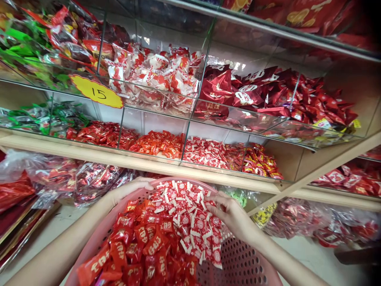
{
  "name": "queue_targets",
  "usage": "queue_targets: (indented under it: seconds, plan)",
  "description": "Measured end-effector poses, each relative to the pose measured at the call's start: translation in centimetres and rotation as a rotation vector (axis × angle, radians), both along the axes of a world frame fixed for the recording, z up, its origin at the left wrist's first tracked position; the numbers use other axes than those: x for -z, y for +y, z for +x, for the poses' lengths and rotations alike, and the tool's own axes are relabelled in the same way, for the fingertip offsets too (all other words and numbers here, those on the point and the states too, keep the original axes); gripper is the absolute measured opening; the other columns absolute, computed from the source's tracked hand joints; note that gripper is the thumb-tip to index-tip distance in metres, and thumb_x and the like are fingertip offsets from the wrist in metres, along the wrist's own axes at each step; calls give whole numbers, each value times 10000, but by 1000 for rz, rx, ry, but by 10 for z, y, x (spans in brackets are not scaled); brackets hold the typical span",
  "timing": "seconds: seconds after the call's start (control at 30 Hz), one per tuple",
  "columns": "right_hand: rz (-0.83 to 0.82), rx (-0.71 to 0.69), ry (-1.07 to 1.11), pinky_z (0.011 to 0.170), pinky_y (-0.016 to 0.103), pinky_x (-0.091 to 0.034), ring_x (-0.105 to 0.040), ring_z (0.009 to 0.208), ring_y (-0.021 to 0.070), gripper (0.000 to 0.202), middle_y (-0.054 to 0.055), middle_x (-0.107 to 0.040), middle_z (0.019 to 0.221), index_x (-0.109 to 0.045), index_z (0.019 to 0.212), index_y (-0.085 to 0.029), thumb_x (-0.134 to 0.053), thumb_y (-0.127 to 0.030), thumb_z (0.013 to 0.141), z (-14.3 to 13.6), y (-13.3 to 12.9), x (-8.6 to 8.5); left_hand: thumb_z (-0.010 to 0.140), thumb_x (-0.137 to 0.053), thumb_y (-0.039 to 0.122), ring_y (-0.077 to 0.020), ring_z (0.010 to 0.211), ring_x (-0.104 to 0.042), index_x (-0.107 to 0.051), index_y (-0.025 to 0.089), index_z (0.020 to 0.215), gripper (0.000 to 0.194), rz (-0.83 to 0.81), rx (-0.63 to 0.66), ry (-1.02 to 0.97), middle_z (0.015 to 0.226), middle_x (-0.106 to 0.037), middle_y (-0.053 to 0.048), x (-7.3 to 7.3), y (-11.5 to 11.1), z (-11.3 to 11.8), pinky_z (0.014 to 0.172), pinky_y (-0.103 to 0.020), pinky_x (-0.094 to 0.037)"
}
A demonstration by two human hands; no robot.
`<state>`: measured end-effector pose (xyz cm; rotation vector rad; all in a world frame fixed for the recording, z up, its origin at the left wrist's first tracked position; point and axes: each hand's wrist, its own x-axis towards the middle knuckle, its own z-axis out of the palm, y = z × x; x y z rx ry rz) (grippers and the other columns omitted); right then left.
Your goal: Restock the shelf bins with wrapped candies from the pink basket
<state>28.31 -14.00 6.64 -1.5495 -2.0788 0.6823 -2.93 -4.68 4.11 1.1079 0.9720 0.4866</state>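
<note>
A pink plastic basket (253,254) with round holes is in front of me, low in the view. Large red wrapped candies (145,242) fill its near left part. Small red-and-white wrapped candies (190,210) form a heap at its far side, spreading to the right. My left hand (127,190) is closed on the basket's far left rim, its fingertips partly hidden. At the right side of the small candies, my right hand (228,210) has its fingers stretched out against the heap. Nothing shows gripped in it, though its palm side is partly hidden.
Beyond the basket, a low shelf bin (205,153) contains similar red-and-white candies. Other clear-fronted bins hold red and green sweets. A yellow tag (97,91) reading 15 hangs on the upper shelf. Bagged goods (95,180) lie beneath the wooden shelf edge (143,169).
</note>
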Motion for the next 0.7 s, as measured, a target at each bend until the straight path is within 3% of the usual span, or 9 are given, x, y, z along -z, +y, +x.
queue_targets:
  seconds: [0.13, 0.4, 0.53, 0.7]
  plan:
    - [48, -8, -63, 692, 282, -412, -564, 787, 180, 219, 40, -608, 902, -582, 977, -253, -444, -341, 831, -4, -2, -3, 630, -568, 215, -238, 856, -626, -658, 204, 989, 370, 31, -58, 58, 840, -713, 4, -4, -2, 3, 750, -291, -475]
    - [69, 51, -234, 513, 236, -345, -539, 588, 151, 149, 8, -600, 703, -520, 860, -233, -431, -348, 830, -4, -4, 8, 615, -556, 247, -264, 907, -611, -651, 185, 1013, 414, 73, -22, 85, 851, -713, -13, -5, -1, 3, 789, -319, -463]
    - [93, 33, -271, 507, 230, -335, -512, 571, 139, 116, 5, -574, 685, -499, 834, -218, -429, -310, 829, -7, -4, 10, 600, -584, 260, -261, 933, -603, -642, 187, 1024, 435, 52, -82, 137, 907, -706, -14, -4, 0, 2, 784, -301, -465]
    - [127, -46, -276, 543, 242, -355, -507, 582, 138, 100, 0, -558, 675, -488, 830, -205, -413, -270, 842, -10, -1, 13, 604, -564, 236, -251, 886, -623, -627, 184, 1054, 457, 32, -37, 90, 880, -712, -10, -5, -1, 4, 765, -304, -474]
